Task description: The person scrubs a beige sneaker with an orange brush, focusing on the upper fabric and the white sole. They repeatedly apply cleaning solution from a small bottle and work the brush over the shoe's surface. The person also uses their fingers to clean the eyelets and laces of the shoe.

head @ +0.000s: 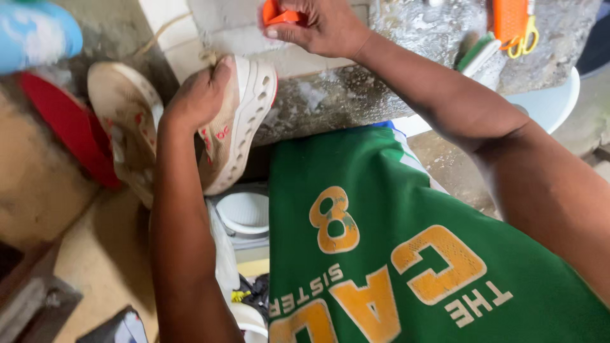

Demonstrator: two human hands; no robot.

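Fingers of the left hand [200, 95] are clamped round the heel of a beige sneaker [235, 127], pressing it sole-outward against the edge of a concrete ledge [356, 95]. It looks light, with a soft, soiled upper and a stiffer white sole, so heel or sole gives the firmest hold. The right hand [324, 25] pinches an orange object [277, 13] on the ledge. A second sneaker [124, 114] lies beside a red basin [70, 127]; an orange brush [510, 19] rests further right.
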